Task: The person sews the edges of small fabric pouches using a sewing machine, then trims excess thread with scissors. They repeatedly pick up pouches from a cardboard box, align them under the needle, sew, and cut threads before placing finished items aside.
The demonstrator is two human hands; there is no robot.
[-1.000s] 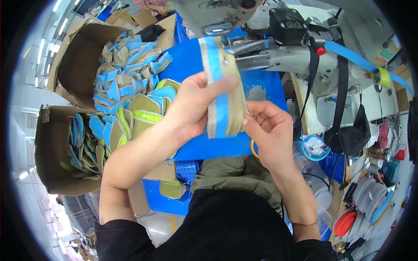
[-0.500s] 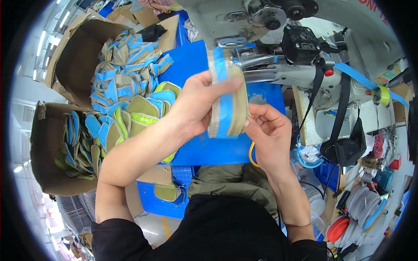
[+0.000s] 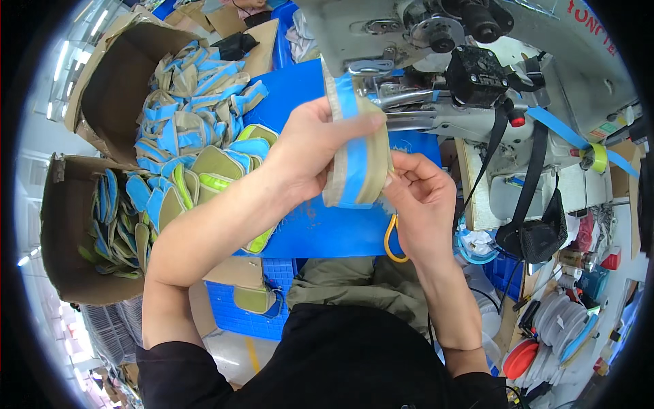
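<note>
Bright blue tabletop [image 3: 327, 235] spreads left of and below the sewing machine [image 3: 361, 48], our landmark, and it's busy all round! Just on the person's side of that machine, up comes the fabric band [image 3: 355, 163], beige with a blue stripe, standing as a curved loop, its upper end right at the machine's front; whether the metal foot has it, I can't tell. Left hand [image 3: 317, 146] is half closed, thumb flat across the band's face, fingers tucked behind and partly hidden. Right hand [image 3: 421, 204], nearer the person than the machine, pinches the band's lower right edge between thumb and forefinger, the other fingers curled. Beside it hangs a yellow loop [image 3: 390, 245]. Look left of the machine: a heap of striped bands [image 3: 194, 102], then green-and-blue pads [image 3: 221, 163] closer in, and two cardboard boxes [image 3: 65, 225] beyond. Right of the machine's head, blue ribbon [image 3: 558, 128] stretches away.
</note>
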